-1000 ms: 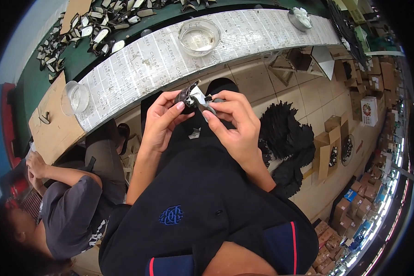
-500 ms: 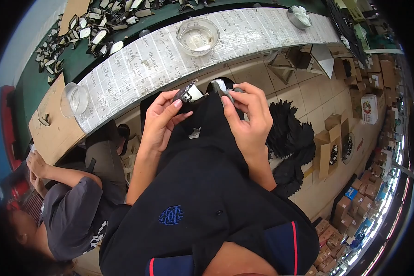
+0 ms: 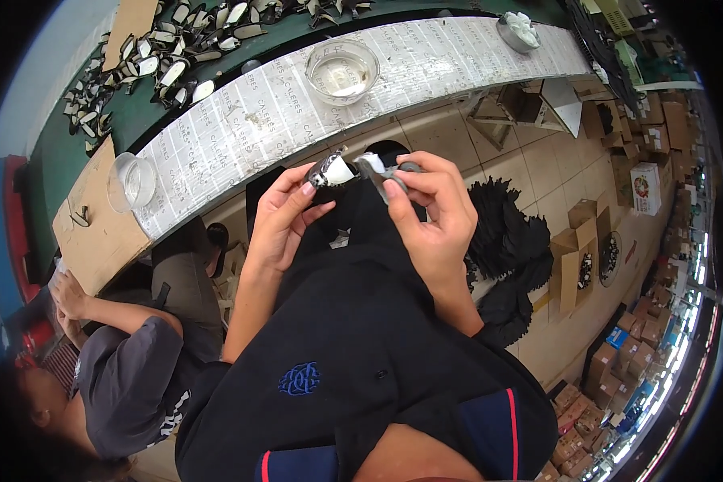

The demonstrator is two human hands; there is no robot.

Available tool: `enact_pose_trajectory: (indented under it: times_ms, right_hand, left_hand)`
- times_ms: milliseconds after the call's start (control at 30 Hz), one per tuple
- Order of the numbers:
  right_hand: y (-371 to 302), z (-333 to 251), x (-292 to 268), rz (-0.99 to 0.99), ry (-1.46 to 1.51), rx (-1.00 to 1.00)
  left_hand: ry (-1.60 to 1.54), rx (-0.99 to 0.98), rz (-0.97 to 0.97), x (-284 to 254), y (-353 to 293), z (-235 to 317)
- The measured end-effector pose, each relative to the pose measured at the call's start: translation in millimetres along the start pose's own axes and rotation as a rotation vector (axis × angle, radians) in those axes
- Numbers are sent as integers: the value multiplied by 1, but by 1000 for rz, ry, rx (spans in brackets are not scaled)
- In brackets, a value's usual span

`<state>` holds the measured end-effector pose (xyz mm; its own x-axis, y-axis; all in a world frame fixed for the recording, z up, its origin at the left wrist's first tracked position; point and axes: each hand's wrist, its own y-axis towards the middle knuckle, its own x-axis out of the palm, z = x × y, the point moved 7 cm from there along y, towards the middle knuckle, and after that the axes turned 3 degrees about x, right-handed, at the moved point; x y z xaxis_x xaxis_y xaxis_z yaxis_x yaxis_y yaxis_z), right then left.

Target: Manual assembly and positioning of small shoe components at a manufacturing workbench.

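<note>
My left hand [image 3: 283, 218] grips a small glossy black shoe part [image 3: 339, 172] with a white flat face, between thumb and fingers above my lap. In my right hand [image 3: 435, 202], the thumb and fingers are closed on a small grey hand tool [image 3: 375, 174], which looks like snips; its exact kind is hard to make out. A whitish patch shows near the tool's far end. The tool's tip is close to the right edge of the white face; I cannot tell whether they touch.
Ahead is a paper-covered bench [image 3: 241, 132] with a clear bowl [image 3: 342, 72], a plastic cup [image 3: 135, 183] and a bowl of white material [image 3: 520, 32]. Many black-and-white parts [image 3: 173, 72] lie on the green table. A co-worker [image 3: 120, 361] sits left. Black strips [image 3: 506, 241] hang right; cartons [image 3: 574, 265] stand beyond.
My right hand has turned the grey tool so more of it shows, its end now nearer the shoe part. The shoe part in my left hand has tilted slightly.
</note>
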<state>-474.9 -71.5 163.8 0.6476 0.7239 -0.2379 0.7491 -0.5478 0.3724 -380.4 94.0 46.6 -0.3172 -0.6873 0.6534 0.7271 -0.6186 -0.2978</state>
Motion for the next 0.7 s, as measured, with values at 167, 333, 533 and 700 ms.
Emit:
enact_pose_trajectory:
  times_ms: [167, 333, 533, 700]
  right_hand:
    - [-4, -10, 17, -105, -189, -200]
    - [-9, -10, 28, -120, -217, -247]
    - [-9, 5, 29, -144, 54, -4]
    - [-6, 21, 17, -82, 394, 206]
  left_hand:
    - [31, 10, -15, 5, -1, 1]
    - [83, 33, -13, 7, -2, 5]
    - [98, 48, 3, 3, -1, 7]
    - [138, 60, 56, -13, 7, 3]
